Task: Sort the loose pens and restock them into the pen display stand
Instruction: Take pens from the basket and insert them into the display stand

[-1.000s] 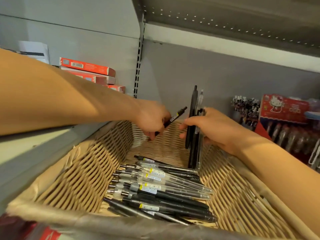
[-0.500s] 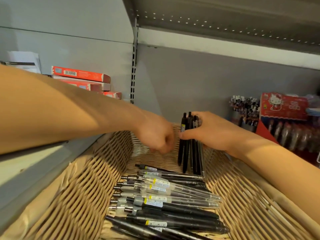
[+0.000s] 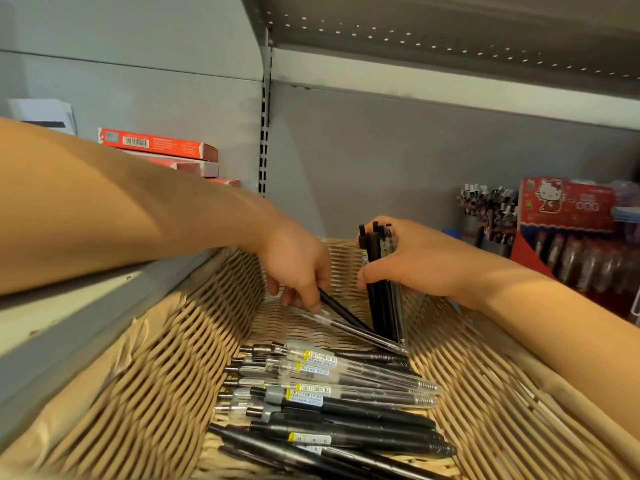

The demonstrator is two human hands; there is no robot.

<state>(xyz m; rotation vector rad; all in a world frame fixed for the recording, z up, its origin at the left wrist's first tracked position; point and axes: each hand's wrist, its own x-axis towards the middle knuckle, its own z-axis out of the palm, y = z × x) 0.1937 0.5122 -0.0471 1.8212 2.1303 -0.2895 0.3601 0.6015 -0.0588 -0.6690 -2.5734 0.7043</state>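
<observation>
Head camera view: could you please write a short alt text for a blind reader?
A right hand holds a bundle of black pens upright in a wicker basket, while the left hand picks up a black pen beside it. More pens lie in the basket.

1. Red cardboard display box [image 3: 568,206], well to the right of the right-hand grip: a Hello Kitty cartoon figure; the lettering beside it is too small to read.
2. Flat red carton [image 3: 157,146], up left of the left-hand grip: a white barcode sticker, digits illegible.
3. Pens lying in the wicker basket [image 3: 332,393], below both grips: yellow-and-white barcode stickers, print unreadable.
</observation>
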